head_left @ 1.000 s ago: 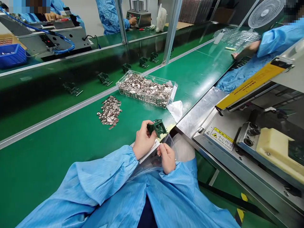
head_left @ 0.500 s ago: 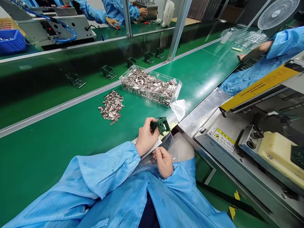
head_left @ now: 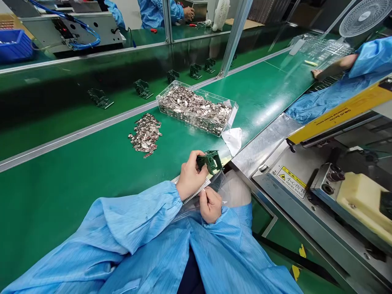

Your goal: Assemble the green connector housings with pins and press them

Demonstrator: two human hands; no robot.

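Note:
My left hand (head_left: 191, 174) is closed around a small dark green open-framed part (head_left: 213, 161), gripping it by its left side between thumb and fingers. Below that hand lies a white sheet with rows of small squares (head_left: 196, 192), partly covered by the hand and sleeve. My right hand (head_left: 211, 205) is close by, at the sheet's lower edge, with thumb and index finger pinched together. A tiny pale bit shows at its fingertips, too small to name. Clear plastic film (head_left: 219, 183) lies across my lap under both hands.
A clear plastic box (head_left: 196, 116) full of small metal pieces stands on the green table, beside a loose metal pile (head_left: 145, 134) and a white cloth (head_left: 233, 140). Similar green parts (head_left: 143, 88) line the belt behind. A machine (head_left: 294, 179) stands right; co-workers' arms (head_left: 337, 65) show beyond.
The view has shifted slightly. My right hand has moved up a little, closer to the left hand and the sheet. My left hand keeps its hold on the green part.

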